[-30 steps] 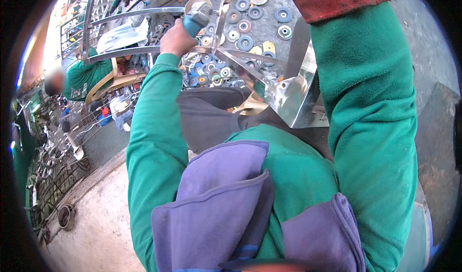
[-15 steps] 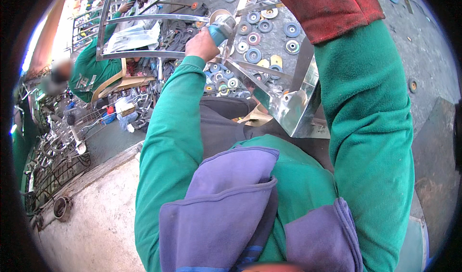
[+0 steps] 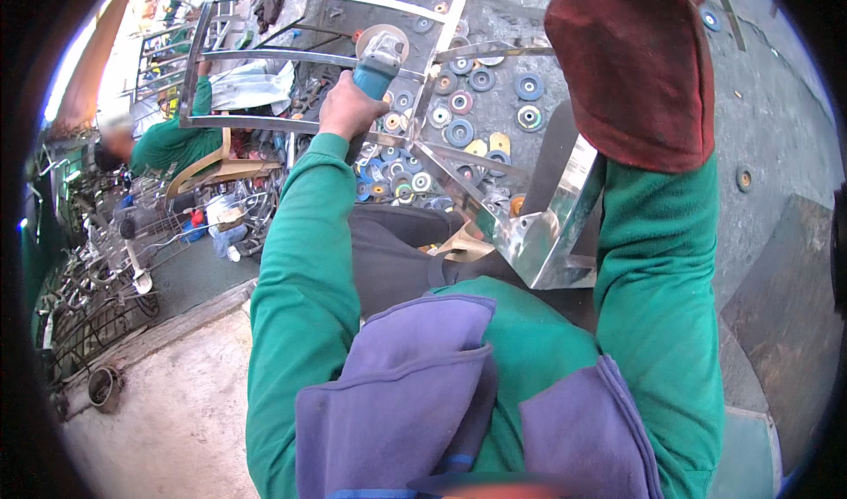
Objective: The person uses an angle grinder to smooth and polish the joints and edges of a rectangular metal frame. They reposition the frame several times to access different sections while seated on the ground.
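Note:
My left hand is bare and closed round the body of a teal angle grinder. The grinder's pale round disc points away from me, over the bars of a shiny metal frame. Whether the disc touches a bar I cannot tell. A thick dark-red glove covers my right hand, high on the right near the frame's side bar; its fingers are hidden. Below that glove, close to my lap, stands a bent, polished metal end piece joined to the frame.
Several grinding discs lie scattered on the grey floor beyond the frame. At the left another person in a green top sits on a chair. Metal parts and wire racks crowd the lower left, near a small round pot.
The grinder in my left hand has moved left and nearer, away from the frame's side bar, and turned more upright. My gloved right hand has come lower in the picture.

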`<action>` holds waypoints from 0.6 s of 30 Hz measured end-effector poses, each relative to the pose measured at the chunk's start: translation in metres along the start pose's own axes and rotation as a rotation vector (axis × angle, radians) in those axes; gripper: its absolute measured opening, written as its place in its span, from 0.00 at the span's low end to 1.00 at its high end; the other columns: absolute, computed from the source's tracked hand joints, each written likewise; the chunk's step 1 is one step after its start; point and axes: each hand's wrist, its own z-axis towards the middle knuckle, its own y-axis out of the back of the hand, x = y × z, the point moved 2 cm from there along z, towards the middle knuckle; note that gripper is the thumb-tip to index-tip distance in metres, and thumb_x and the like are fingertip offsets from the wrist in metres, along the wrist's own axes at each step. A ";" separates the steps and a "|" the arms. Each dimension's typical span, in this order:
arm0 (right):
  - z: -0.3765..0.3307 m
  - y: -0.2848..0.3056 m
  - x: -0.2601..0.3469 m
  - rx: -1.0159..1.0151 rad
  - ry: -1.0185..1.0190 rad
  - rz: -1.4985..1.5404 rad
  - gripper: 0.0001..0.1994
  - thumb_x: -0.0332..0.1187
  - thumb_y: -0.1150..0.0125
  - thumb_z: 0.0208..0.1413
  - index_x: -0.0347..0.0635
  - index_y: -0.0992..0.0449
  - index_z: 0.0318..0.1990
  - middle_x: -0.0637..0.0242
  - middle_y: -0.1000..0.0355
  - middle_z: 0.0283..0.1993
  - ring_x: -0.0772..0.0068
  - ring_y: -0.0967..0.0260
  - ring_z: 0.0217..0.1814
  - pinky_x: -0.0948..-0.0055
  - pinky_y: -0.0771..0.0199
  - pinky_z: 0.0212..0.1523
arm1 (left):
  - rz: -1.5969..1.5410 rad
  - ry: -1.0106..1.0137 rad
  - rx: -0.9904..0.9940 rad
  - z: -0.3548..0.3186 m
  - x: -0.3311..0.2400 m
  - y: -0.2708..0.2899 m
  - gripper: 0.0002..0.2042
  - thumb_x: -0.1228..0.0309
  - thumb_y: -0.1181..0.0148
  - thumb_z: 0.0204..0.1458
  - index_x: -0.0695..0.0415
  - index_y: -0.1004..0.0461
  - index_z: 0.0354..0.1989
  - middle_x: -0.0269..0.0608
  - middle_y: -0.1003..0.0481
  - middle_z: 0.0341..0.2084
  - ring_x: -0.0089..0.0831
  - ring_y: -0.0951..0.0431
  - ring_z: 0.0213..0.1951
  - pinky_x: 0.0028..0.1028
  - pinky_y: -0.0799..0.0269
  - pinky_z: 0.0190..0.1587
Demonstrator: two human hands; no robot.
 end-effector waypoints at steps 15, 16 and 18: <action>0.019 0.021 -0.010 -0.054 -0.021 -0.021 0.19 0.43 0.34 0.61 0.39 0.16 0.52 0.59 0.16 0.42 0.63 0.19 0.45 0.64 0.19 0.51 | 0.053 -0.047 0.027 0.037 -0.037 0.008 0.37 0.57 0.19 0.40 0.63 0.29 0.56 0.63 0.18 0.52 0.57 0.17 0.57 0.48 0.22 0.61; 0.019 0.023 -0.008 -0.059 -0.021 -0.015 0.19 0.43 0.34 0.61 0.39 0.16 0.52 0.59 0.16 0.43 0.63 0.19 0.45 0.64 0.19 0.51 | 0.058 -0.054 0.028 0.039 -0.038 0.008 0.37 0.57 0.19 0.40 0.63 0.29 0.56 0.63 0.18 0.52 0.57 0.17 0.57 0.48 0.22 0.61; 0.019 0.026 -0.004 -0.069 -0.017 -0.009 0.19 0.43 0.34 0.61 0.39 0.16 0.52 0.59 0.16 0.43 0.63 0.19 0.45 0.64 0.19 0.51 | 0.067 -0.075 0.021 0.044 -0.042 0.008 0.37 0.56 0.19 0.40 0.63 0.29 0.56 0.63 0.18 0.52 0.57 0.17 0.57 0.47 0.22 0.61</action>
